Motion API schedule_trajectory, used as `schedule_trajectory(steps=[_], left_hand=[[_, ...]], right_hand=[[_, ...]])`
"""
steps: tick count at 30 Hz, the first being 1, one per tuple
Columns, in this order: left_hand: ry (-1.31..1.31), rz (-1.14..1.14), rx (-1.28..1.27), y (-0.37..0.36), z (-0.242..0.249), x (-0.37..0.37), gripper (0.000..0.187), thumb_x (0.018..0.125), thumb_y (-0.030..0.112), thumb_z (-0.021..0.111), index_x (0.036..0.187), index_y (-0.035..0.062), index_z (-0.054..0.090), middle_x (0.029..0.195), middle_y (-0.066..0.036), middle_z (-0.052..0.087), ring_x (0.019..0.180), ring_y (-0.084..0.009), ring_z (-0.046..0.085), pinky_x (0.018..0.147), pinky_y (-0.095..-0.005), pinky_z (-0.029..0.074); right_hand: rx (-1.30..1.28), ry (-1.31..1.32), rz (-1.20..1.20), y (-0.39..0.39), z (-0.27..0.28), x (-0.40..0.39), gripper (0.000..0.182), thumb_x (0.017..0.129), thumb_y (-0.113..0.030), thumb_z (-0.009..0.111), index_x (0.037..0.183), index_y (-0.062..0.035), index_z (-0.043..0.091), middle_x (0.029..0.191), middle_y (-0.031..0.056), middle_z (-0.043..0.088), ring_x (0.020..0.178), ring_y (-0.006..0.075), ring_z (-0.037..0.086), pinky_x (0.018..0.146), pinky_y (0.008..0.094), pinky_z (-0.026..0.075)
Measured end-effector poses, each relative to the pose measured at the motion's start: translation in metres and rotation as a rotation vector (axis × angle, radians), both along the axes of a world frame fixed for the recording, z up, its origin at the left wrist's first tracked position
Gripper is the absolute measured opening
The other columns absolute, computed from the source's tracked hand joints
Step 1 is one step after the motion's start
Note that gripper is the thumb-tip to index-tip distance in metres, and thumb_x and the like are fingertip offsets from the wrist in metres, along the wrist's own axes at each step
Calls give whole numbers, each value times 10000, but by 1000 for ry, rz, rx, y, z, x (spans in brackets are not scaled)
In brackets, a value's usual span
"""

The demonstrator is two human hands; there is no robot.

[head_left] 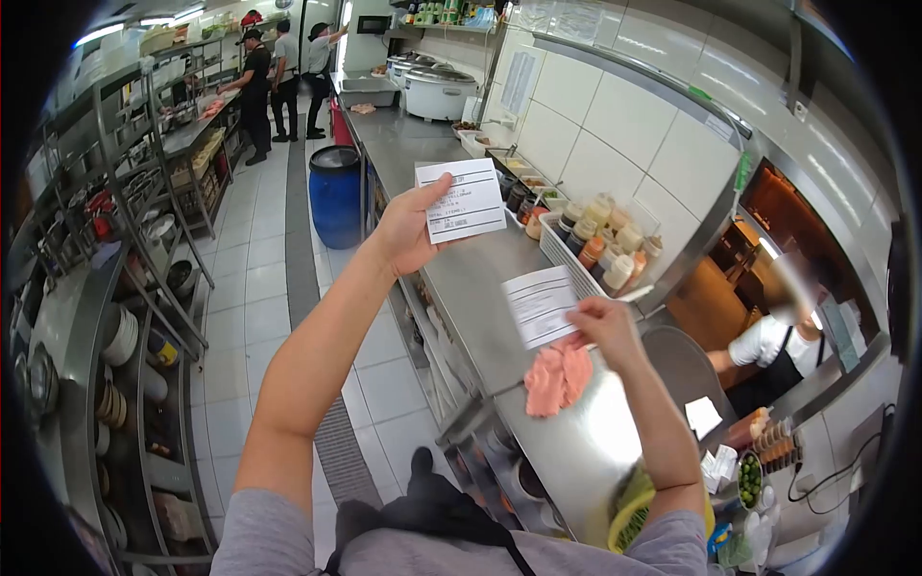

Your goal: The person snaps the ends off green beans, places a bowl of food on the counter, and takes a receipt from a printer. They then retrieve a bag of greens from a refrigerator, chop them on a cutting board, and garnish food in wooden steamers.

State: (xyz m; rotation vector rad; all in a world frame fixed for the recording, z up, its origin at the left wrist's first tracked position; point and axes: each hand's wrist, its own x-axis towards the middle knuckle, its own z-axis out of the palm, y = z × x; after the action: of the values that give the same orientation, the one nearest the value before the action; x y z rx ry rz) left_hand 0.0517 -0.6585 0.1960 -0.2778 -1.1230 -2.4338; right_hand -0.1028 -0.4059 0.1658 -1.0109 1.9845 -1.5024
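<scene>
A printed ticket [462, 199] is pinched by its near-left edge between thumb and fingers of the left hand [408, 228], raised above the steel counter [461, 278] with the printed face turned toward the camera and its long axis running left to right. A second ticket [540, 305] is pinched at its near-right corner by the fingertips of the right hand [603, 326], lying low, flat on or just over the counter, long axis running near to far. The second ticket is placed right of and nearer than the raised one; the two slips are held apart, not touching. A pink cloth [558, 377] is seen on the counter just near the right hand, its far edge partly covered by the hand. Just beyond the right hand, against the tiled wall, a white rack [562, 255] is filled with upright capped sauce bottles [605, 245]. Farther along the counter, shallow tubs [528, 181] with contents too small to tell and a lidded rice cooker [440, 92] are visible. A blue barrel [336, 197] is stood on the floor, left of the counter. Other people are at work far left and behind the right-hand pass window.
</scene>
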Motion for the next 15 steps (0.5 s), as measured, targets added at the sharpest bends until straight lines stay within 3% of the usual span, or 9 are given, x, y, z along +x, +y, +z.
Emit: schedule_trajectory(steps=[3, 5, 9, 12, 14, 15], left_hand=[[-33, -2, -65, -56, 0, -28, 365, 890, 259, 432, 1118, -25, 459, 1074, -133, 550, 947, -230, 563, 801, -325, 467], [-55, 42, -78, -92, 1, -53, 355, 882, 251, 447, 1112, -19, 471, 1066, -124, 556, 950, -213, 559, 831, -313, 443], [-95, 71, -150, -165, -2, -103, 384, 856, 230, 484, 1134, -34, 456, 1103, -132, 540, 1014, -242, 531, 899, -346, 400], [-157, 72, -314, -206, 11, -132, 494, 854, 305, 452, 1200, -42, 383, 1168, -164, 489, 1012, -269, 531, 882, -378, 417], [-130, 74, -342, -224, 16, -139, 519, 848, 330, 458, 1197, -46, 385, 1163, -169, 489, 993, -284, 542, 860, -385, 434], [-154, 57, -317, -239, 11, -144, 533, 842, 340, 468, 1196, -50, 385, 1164, -171, 488, 991, -288, 542, 856, -389, 438]], right_hand=[[-141, 150, -234, -26, 14, -97, 123, 813, -145, 552, 775, -28, 570, 652, 35, 566, 511, 114, 564, 457, 216, 461], [-233, 196, -393, -45, 39, -169, 163, 819, -134, 545, 866, 19, 580, 725, 67, 588, 572, 116, 561, 507, 225, 477], [-544, 205, -630, -85, 104, -292, 156, 800, -107, 563, 873, 30, 576, 733, 81, 586, 565, 132, 567, 512, 226, 487], [-749, 175, -725, -120, 148, -384, 138, 778, -70, 566, 868, 35, 575, 736, 91, 587, 567, 140, 572, 511, 223, 490], [-710, 207, -817, -141, 169, -444, 147, 767, -65, 553, 872, 35, 576, 741, 96, 589, 575, 152, 578, 508, 234, 491], [-595, 267, -803, -145, 176, -482, 109, 780, -123, 554, 808, -18, 556, 706, 61, 560, 575, 152, 560, 513, 253, 480]])
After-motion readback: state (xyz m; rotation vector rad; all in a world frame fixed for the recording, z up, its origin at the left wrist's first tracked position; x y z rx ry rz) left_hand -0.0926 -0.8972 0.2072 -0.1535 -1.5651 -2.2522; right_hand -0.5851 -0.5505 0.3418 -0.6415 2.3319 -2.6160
